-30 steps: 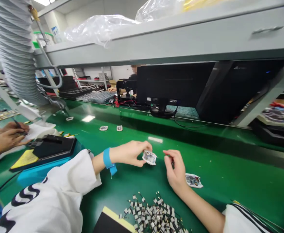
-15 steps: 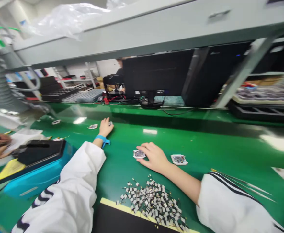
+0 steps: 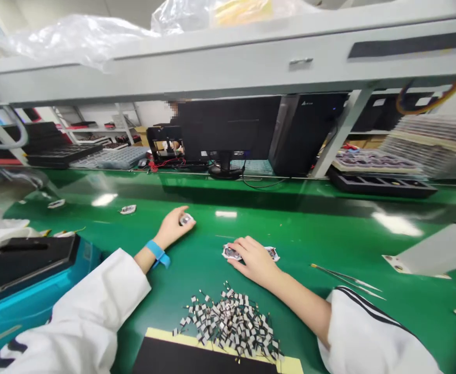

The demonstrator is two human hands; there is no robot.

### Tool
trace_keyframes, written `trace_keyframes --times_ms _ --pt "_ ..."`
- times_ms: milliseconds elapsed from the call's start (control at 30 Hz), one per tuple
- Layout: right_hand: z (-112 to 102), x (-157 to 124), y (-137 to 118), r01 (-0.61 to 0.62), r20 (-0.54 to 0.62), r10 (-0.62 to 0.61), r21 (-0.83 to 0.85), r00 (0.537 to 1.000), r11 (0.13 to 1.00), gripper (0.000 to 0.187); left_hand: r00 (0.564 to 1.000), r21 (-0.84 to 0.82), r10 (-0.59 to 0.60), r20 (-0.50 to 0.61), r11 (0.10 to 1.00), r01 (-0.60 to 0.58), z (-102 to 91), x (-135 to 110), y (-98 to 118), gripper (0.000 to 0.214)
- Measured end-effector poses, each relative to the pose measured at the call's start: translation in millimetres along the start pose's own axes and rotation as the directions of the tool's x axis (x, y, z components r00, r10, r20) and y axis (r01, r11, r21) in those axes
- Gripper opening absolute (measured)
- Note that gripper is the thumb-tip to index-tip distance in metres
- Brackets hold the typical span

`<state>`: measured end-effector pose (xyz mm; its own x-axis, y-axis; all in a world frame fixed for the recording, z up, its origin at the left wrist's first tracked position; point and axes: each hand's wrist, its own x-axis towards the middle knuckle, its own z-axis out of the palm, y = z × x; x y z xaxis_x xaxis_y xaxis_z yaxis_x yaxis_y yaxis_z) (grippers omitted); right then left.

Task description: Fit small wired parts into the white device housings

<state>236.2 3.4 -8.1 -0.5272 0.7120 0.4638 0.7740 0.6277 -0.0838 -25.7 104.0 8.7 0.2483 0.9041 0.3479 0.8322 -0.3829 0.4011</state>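
The left hand (image 3: 171, 228) is curled shut around a small white circuit board (image 3: 186, 219), and its fingers hide most of the board's face. A blue wristband (image 3: 156, 253) circles that wrist, and a white sleeve (image 3: 95, 296) covers the forearm, which lies on the green bench mat (image 3: 309, 223). The right hand (image 3: 254, 259) lies open and palm down, fingers a little spread, over a second board (image 3: 231, 253) and a third board (image 3: 272, 253); its fingers cover part of both. Nearer the body, a loose heap of small wired components (image 3: 228, 324) sits between the hands and a black pad with a yellow edge (image 3: 212, 355); each piece is too small to make out. Tweezers (image 3: 347, 278) lie to the right of the right hand. A blue case (image 3: 28, 275) at the left is cut off by the frame. Farther out, a monitor (image 3: 228, 130) hides most of a co-worker (image 3: 172, 122).
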Motion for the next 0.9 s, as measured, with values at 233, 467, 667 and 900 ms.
trace_keyframes --times_ms 233,467,667,900 --pt "-17 -12 -5 -0.078 0.007 0.078 -0.032 0.997 0.996 0.029 0.983 -0.065 0.063 0.174 0.996 -0.052 4.2 -70 62 0.064" --pt "-7 11 -30 0.145 0.123 -0.158 0.111 0.980 0.983 0.043 0.984 -0.298 0.128 0.126 0.951 -0.086 -15.5 -98 53 0.032" --pt "9 29 -36 0.192 0.177 -0.248 0.285 0.953 0.939 0.026 0.776 -0.439 0.614 0.144 0.742 -0.506 -19.6 -105 55 0.019" --pt "3 21 -24 0.115 0.140 -0.170 0.336 0.975 0.935 0.023 0.656 -0.612 0.700 0.281 0.657 -0.440 -24.8 -102 47 0.016"
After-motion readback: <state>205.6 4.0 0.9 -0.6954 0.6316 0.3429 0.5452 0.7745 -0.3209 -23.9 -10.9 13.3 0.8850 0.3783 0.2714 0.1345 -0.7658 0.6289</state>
